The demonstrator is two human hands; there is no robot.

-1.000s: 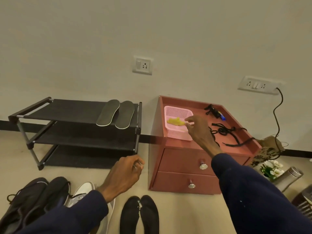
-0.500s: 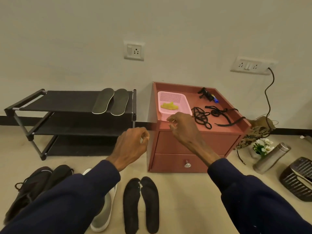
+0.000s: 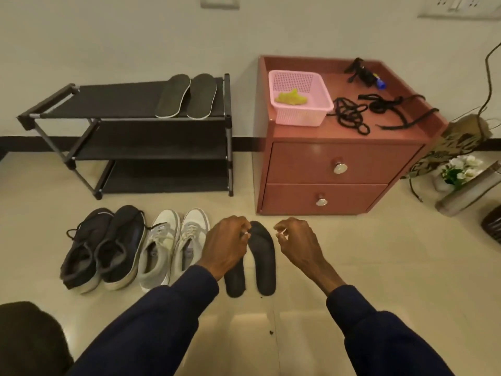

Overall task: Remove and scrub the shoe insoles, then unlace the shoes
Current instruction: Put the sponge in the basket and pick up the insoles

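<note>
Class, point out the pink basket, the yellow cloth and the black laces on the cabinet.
pink basket (image 3: 301,118): head view, its front wall.
yellow cloth (image 3: 291,98): head view, its middle.
black laces (image 3: 379,105): head view, right bundle's knot.

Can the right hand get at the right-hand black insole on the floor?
Probably yes. The right hand hovers, holding nothing, just right of that insole, with only bare floor between. The left hand is over the other insole.

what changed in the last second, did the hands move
The right hand drew back from the pink basket and came down toward the floor; the left hand dropped too, now over the black insoles. The yellow cloth stays in the basket; shoes, laces and shelf insoles unmoved.
</note>
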